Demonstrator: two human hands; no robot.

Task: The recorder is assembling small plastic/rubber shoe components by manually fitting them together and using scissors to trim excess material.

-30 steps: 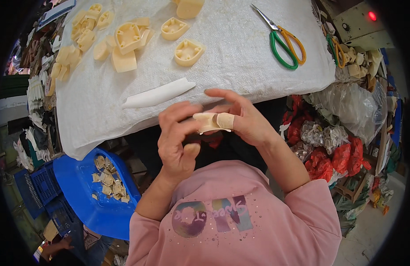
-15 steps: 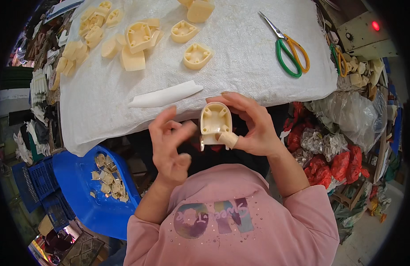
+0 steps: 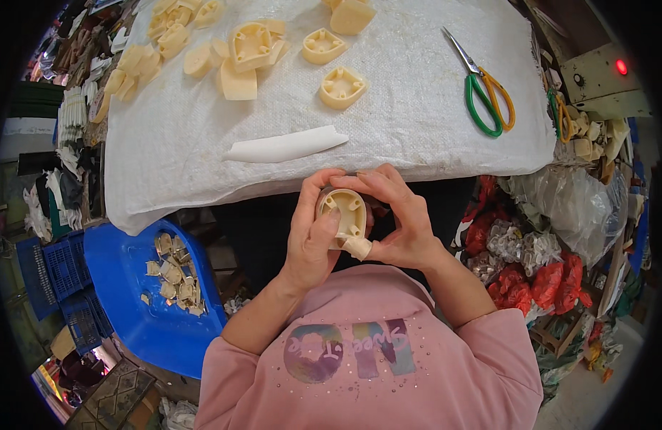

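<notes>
In front of my chest, both hands hold a cream hollow plastic piece (image 3: 352, 208) with a rounded top and small round posts inside, its open side up. My left hand (image 3: 313, 240) is closed on its left side, the thumb lying over the rim. Fingers of my right hand (image 3: 401, 222) curl round the far and right sides, and a beige wrapping covers the right thumb at the near end. The fingers hide parts of the piece. Just beyond, a curled white strip (image 3: 286, 145) lies on the white-covered table (image 3: 403, 136).
Several similar cream pieces (image 3: 343, 87) lie on the table's left and middle. Scissors (image 3: 481, 82) with green and yellow handles lie at right. A blue basin (image 3: 130, 294) holding several shiny pieces stands at lower left. Red and clear plastic bags (image 3: 542, 283) are heaped at right.
My left hand has moved right and closed on the cream piece, which now sits slightly lower and is partly covered by fingers. The table and its things have shifted rightward in view.
</notes>
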